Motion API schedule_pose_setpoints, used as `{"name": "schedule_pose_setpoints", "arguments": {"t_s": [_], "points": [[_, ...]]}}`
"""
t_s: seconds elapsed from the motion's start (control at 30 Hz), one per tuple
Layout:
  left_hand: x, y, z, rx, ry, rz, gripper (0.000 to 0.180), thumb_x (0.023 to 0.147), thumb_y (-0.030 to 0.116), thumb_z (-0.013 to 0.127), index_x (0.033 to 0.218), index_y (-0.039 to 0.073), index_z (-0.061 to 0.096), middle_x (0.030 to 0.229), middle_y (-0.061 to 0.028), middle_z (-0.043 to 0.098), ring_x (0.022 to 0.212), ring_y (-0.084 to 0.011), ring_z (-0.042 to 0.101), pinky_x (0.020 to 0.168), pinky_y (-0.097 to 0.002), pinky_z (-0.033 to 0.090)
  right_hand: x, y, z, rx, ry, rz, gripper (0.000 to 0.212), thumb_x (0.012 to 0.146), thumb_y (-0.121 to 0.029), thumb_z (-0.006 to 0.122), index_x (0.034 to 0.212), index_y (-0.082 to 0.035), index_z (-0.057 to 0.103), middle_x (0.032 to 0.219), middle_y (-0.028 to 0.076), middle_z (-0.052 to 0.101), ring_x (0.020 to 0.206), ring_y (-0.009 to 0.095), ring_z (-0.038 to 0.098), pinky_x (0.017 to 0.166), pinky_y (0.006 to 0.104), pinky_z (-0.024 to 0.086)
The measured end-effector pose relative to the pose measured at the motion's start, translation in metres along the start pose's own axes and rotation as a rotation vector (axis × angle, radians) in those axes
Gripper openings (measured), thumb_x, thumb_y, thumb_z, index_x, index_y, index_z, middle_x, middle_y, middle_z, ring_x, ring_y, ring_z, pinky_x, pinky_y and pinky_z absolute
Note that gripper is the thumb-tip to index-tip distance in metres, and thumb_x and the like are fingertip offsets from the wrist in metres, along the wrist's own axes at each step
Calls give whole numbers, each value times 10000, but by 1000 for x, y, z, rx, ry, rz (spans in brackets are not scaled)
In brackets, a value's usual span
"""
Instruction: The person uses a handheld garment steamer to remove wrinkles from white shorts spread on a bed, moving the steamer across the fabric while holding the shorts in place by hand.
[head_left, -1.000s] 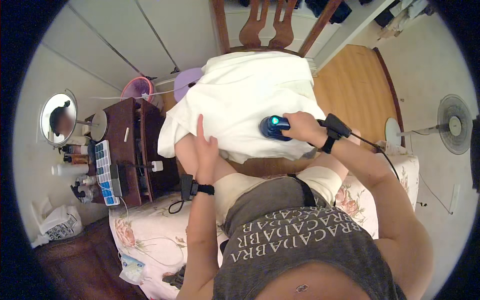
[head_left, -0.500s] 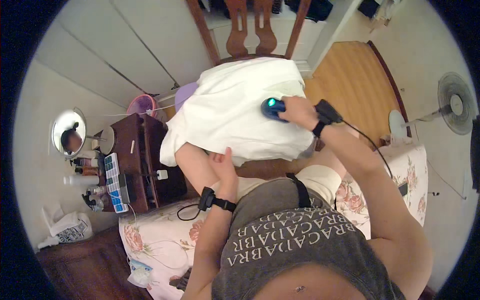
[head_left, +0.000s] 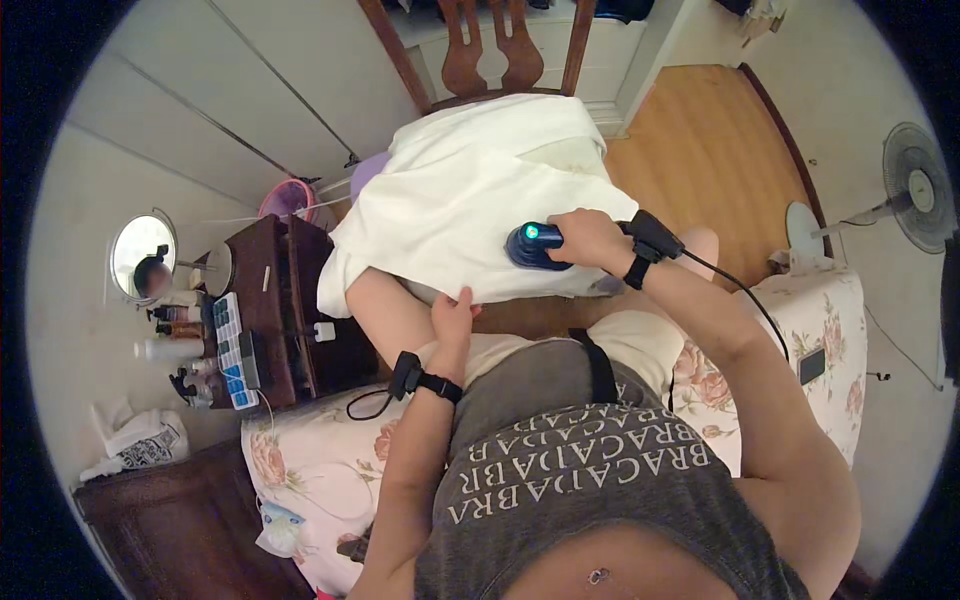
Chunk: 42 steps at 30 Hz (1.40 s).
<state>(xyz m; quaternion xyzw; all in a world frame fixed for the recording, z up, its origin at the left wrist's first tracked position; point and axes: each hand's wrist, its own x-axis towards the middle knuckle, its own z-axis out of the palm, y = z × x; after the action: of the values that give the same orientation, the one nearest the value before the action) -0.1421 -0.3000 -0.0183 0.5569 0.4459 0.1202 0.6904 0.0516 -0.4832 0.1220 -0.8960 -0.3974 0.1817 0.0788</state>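
A white cloth [head_left: 440,215] is spread over my lap and the chair seat in front of me, with loose folds. My right hand [head_left: 590,240] grips a dark blue handheld device [head_left: 535,247] with a glowing green light on top. Its wide head rests on the cloth near the edge closest to me; the underside is hidden, so its exact kind cannot be told. My left hand [head_left: 455,318] is at the cloth's near edge, thumb over the hem and the other fingers partly hidden, pinching it.
A wooden chair back [head_left: 490,50] rises beyond the cloth. To the left, a dark wooden cabinet [head_left: 262,260] bears a round mirror [head_left: 143,255], bottles and a blue-and-white pill organizer [head_left: 233,350]. A fan [head_left: 915,190] stands right; a phone [head_left: 811,366] lies on the flowered sheet.
My right hand has drawn the device toward me, closer to the cloth's near edge. The far part of the cloth shows a new fold. My left hand has shifted slightly at the hem.
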Motion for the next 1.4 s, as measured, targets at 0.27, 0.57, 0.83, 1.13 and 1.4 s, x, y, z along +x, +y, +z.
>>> {"name": "schedule_pose_setpoints", "arguments": {"t_s": [0.27,0.57,0.83,1.13,1.4], "points": [[-2,-6,-3,34,-31,34,257,899,100,645,981,-117,534,893,-154,617,646,-203,656,524,-305,570,2,-12,3,8,-35,-173,352,719,-349,707,992,-125,700,782,168,687,775,351,676,721,453,533],[-7,-2,-5,103,-17,110,265,883,126,675,951,-82,526,885,-155,627,656,-219,664,521,-303,549,63,-36,4,-75,174,-17,330,701,-310,708,948,-92,690,795,162,694,768,338,684,694,438,549],[-7,112,23,370,96,762,574,822,101,730,1326,24,467,1084,-136,549,943,-223,531,833,-329,463,-5,73,-58,365,276,319,492,732,-424,722,1031,-34,704,849,209,699,802,334,695,746,413,542],[107,122,172,952,-417,1206,436,796,272,744,1187,111,636,1161,-137,635,1036,-323,570,1027,-467,329,-76,97,-73,536,346,429,470,742,-358,759,1057,-15,694,855,211,700,810,333,697,750,400,535],[155,146,205,963,-531,1022,296,759,292,757,932,59,694,911,-136,680,930,-322,626,904,-444,433,-49,128,-54,317,250,387,536,749,-353,759,1184,-62,646,854,177,704,747,351,680,706,402,536]]}}
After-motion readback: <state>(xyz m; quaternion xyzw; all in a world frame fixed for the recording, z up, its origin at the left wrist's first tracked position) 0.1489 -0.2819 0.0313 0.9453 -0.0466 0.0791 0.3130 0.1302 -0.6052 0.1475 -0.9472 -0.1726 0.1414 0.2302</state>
